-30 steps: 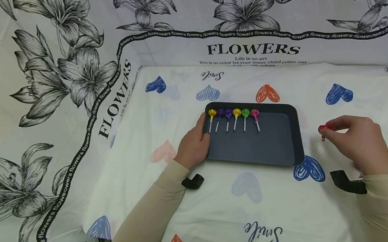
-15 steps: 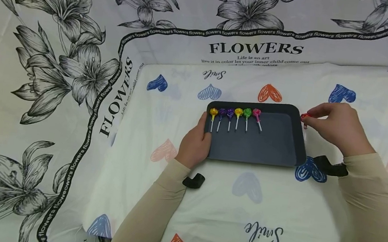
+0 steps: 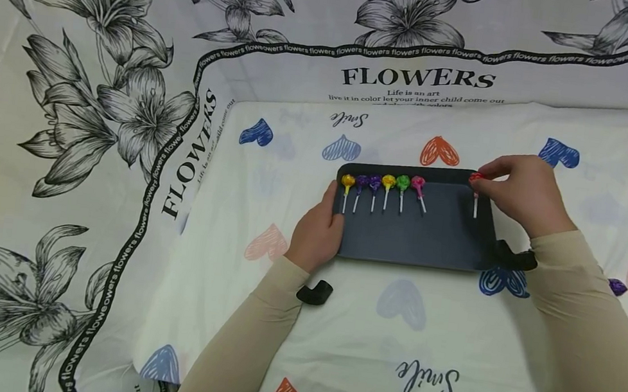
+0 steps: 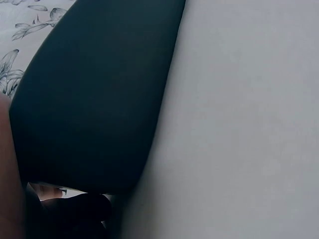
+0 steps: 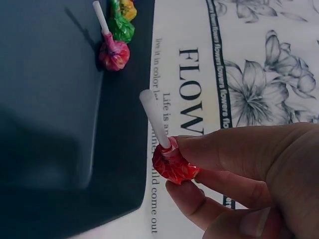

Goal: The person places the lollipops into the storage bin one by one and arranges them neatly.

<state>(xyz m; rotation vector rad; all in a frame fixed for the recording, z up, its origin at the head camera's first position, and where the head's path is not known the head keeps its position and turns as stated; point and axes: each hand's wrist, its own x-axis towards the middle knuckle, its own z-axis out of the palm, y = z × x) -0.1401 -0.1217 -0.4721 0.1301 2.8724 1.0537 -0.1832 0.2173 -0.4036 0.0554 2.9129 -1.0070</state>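
A red-wrapped lollipop [image 5: 174, 164] is pinched by its candy end between the thumb and fingers of my right hand [image 3: 530, 191], its white stick pointing away from the hand. In the head view it overlaps the right end of a dark grey tray [image 3: 414, 240]. My left hand [image 3: 317, 232] grips the tray's left edge. Several wrapped lollipops lie in a row along the tray's far side: a yellow lollipop [image 3: 347, 180] at the left, then purple ones, another yellow, a green lollipop [image 3: 403, 183] and a pink lollipop [image 3: 418, 183]. The left wrist view shows mostly the tray's underside [image 4: 99, 99].
A purple-wrapped candy [image 3: 618, 287] lies on the cloth, partly hidden by the right sleeve [image 3: 595, 331]. The white cloth [image 3: 331, 353] with printed hearts lies under the tray, over a flower-printed sheet [image 3: 125, 116]. Each wrist wears a black camera mount [image 3: 314, 292].
My right hand has moved left with the red lollipop, from beside the tray to over its right end. The purple candy has come into sight behind the sleeve. My left hand still grips the tray.
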